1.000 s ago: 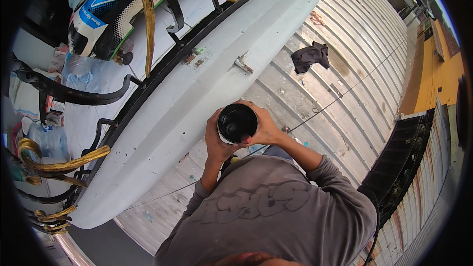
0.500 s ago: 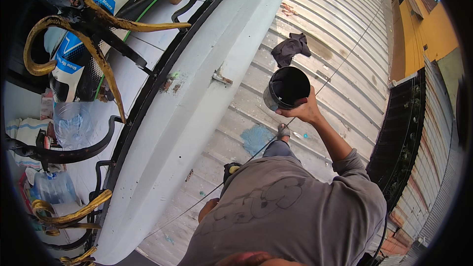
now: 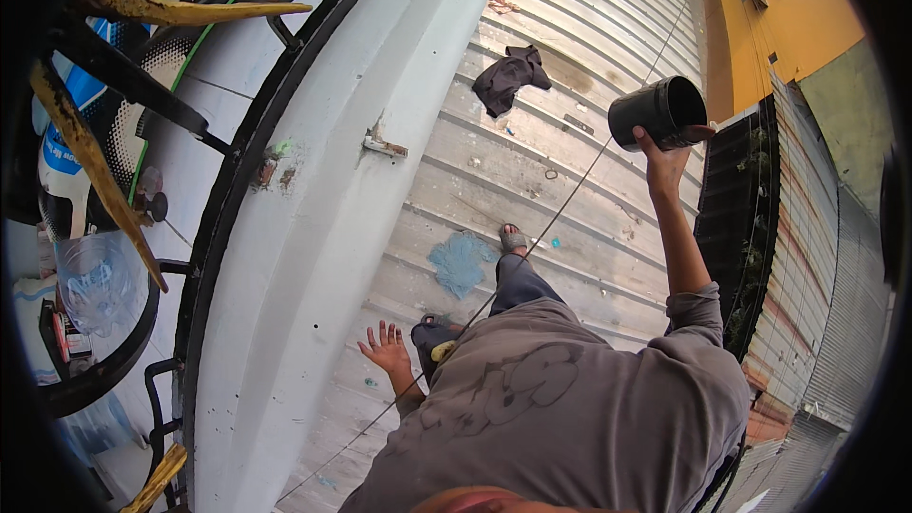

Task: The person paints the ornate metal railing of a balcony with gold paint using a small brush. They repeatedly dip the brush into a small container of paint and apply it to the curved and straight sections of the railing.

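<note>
A black cylindrical bucket [image 3: 638, 114] is held out to the right in my right hand [image 3: 668, 160]. It is tilted, its mouth facing right, and my thumb and fingers grip it near the rim. What it holds inside cannot be made out. My left hand [image 3: 388, 351] is empty, its fingers spread, beside a long pale grey ledge [image 3: 313, 190]. A metal bracket [image 3: 385, 146] sticks out of that ledge. Beyond my feet, a dark crumpled cloth [image 3: 511, 79] lies on the corrugated metal roof [image 3: 532, 171].
A thin cable [image 3: 581, 180] crosses the roof diagonally. Blue sheeting [image 3: 461, 262] lies by my feet. Left of the ledge, a black railing [image 3: 214, 199] with gold-painted scrolls [image 3: 100, 171] fronts plastic bottles [image 3: 95, 275]. To the right stand a black gutter [image 3: 746, 218] and an orange wall [image 3: 807, 19].
My right hand has carried the bucket outward to the right and tipped it. My left hand has come up into fuller view with fingers spread, and the view has shifted to the right.
</note>
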`<action>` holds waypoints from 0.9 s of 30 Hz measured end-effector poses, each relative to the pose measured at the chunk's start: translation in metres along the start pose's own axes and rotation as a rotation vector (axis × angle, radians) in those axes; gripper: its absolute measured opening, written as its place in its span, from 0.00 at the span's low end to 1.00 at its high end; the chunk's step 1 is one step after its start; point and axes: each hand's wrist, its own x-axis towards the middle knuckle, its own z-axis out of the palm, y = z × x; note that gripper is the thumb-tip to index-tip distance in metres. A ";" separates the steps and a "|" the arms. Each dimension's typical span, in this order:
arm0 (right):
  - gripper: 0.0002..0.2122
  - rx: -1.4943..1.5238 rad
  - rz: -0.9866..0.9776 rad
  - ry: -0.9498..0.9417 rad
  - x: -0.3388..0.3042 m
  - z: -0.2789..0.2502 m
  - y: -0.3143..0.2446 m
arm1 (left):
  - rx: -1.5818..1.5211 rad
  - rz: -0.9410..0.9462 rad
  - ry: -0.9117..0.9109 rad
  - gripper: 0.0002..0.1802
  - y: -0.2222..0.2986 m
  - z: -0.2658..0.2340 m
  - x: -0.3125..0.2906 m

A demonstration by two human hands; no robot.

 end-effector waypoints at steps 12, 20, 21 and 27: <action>0.31 -0.053 -0.065 0.093 0.029 -0.027 0.049 | -0.704 0.423 -0.307 0.62 0.052 -0.028 0.122; 0.32 -0.009 -0.021 0.140 0.003 -0.035 0.079 | -0.386 0.196 0.371 0.58 0.037 0.031 0.091; 0.32 -0.015 0.020 0.179 0.005 -0.040 0.087 | -0.278 0.215 0.479 0.56 0.037 0.041 0.088; 0.32 -0.086 -0.044 0.314 0.008 -0.066 0.175 | 0.715 0.458 0.013 0.22 -0.018 0.126 0.032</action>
